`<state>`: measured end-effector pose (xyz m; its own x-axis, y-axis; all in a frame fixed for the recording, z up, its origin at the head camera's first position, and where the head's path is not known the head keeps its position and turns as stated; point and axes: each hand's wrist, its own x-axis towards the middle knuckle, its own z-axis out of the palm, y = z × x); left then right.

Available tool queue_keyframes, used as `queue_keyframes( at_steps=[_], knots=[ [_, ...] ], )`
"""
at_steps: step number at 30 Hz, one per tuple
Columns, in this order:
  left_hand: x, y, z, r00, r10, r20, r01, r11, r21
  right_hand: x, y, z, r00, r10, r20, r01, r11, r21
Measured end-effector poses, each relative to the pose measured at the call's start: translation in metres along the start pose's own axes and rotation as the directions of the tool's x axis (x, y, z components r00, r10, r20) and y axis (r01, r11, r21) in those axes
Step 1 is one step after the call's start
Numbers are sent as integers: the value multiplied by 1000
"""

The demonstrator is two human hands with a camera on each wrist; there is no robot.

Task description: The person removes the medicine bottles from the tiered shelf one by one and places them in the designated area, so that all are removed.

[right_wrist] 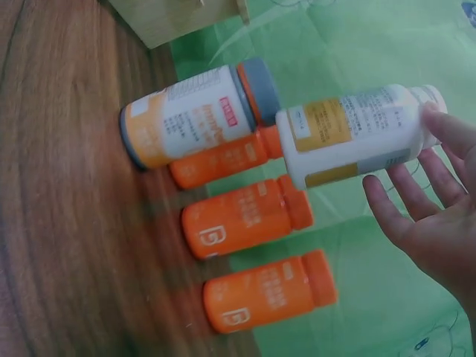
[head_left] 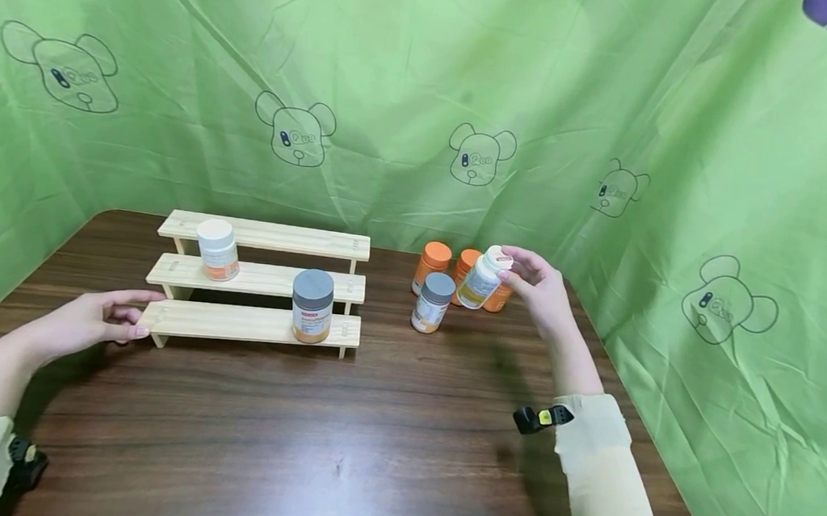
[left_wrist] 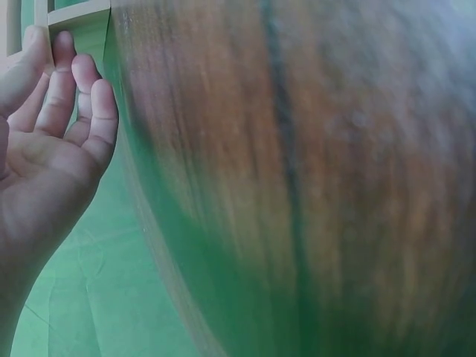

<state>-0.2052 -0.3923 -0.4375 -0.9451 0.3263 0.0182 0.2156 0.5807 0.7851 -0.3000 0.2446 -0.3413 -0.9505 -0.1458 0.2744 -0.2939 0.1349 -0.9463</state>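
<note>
By its cap, my right hand [head_left: 538, 288] pinches a white pill bottle [head_left: 481, 278] with a gold and white label. The bottle is tilted and held up in front of the orange bottles, as the right wrist view also shows. At the left, the thumb and index finger of my left hand [head_left: 98, 318] pinch the left end of the lowest step of a three-step wooden display rack [head_left: 226, 322]. On that step, toward its right, stands a grey-lidded jar [head_left: 312, 307]. A white-lidded jar [head_left: 217, 251] stands on the middle step.
Right of the rack, a second grey-lidded jar [head_left: 432, 303] stands on the dark wooden table [head_left: 340, 447]. Behind it are three orange bottles [right_wrist: 245, 216], partly hidden in the head view. A green curtain [head_left: 400, 62] surrounds the table at the back and sides.
</note>
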Motion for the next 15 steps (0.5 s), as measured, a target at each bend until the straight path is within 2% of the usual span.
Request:
queue_keyframes(
  at_steps=[8,15],
  knots=[
    [1,1,0,1000,9,5,-9,1000,9,-1,28,-7,998,25,-60,-27,999,-28],
    [1,0,-1,1000,0,4,0,1000,18,-8,32,0,994,41,-100,-49,996,-72]
  ],
)
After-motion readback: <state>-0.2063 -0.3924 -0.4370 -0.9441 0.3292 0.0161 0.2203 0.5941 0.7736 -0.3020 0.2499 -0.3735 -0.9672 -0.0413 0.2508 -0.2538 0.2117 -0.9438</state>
